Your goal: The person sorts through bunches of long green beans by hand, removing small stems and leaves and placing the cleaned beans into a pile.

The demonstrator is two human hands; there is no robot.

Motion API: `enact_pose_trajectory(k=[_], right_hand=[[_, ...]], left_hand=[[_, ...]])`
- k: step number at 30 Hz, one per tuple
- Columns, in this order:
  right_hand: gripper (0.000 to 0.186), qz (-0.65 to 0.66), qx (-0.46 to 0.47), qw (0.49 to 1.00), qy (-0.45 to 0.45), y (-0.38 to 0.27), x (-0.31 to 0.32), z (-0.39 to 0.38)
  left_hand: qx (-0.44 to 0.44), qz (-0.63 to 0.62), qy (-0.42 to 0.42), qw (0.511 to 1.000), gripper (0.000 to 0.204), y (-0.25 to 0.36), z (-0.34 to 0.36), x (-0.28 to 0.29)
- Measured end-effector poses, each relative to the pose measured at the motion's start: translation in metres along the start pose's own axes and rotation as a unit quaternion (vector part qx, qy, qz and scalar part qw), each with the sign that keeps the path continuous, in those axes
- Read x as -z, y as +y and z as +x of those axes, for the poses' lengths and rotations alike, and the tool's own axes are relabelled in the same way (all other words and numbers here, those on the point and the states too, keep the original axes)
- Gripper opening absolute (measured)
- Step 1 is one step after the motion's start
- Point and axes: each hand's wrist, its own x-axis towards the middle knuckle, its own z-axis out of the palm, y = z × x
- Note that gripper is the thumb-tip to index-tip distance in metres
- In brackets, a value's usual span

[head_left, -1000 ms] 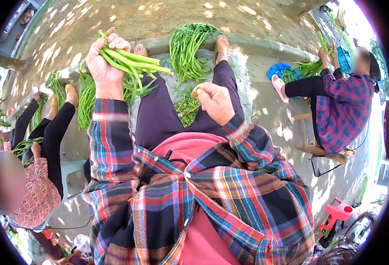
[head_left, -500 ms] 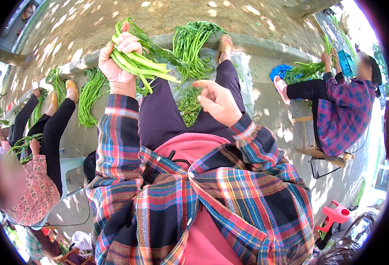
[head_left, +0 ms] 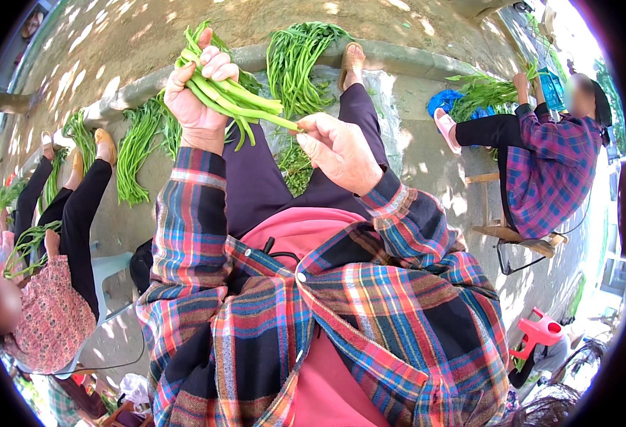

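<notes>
A bunch of thick, light-green leafy vegetable stems (head_left: 238, 103) is clasped in my left hand (head_left: 198, 107), its cut ends pointing right and slightly down. My right hand (head_left: 343, 153) is closed in a pinch at the tip of the longest stem; a small brownish bit shows at the fingertips. Under my hands, between my legs, lies a loose pile of green leaves and trimmings (head_left: 295, 167). Beyond it a large heap of the same long-stemmed greens (head_left: 300, 71) rests against the kerb.
A low concrete kerb (head_left: 405, 60) runs across the far side. At left, a seated person (head_left: 53, 306) handles greens, with more bundles (head_left: 136, 156) on the ground. At right, another person (head_left: 555, 164) sits on a wooden stool near a blue bag (head_left: 441, 103). A red plastic stool (head_left: 539, 333) stands behind.
My right hand has moved left and its fingers have closed on the end of a stem. The left hand keeps its hold on the bunch; the whole view has shifted slightly.
</notes>
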Motion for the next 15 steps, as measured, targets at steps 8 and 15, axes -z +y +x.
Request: enact_pose_trajectory(k=[8, 15], right_hand=[[0.008, -0.073, 0.071, 0.993, 0.051, 0.002, -0.001, 0.000], [0.005, 0.057, 0.001, 0.993, 0.103, 0.000, 0.006, 0.000]], left_hand=[[-0.001, 0.028, 0.000, 1.000, 0.058, -0.007, 0.000, 0.001], [0.017, 0.059, 0.009, 0.998, 0.050, -0.012, 0.001, 0.006]])
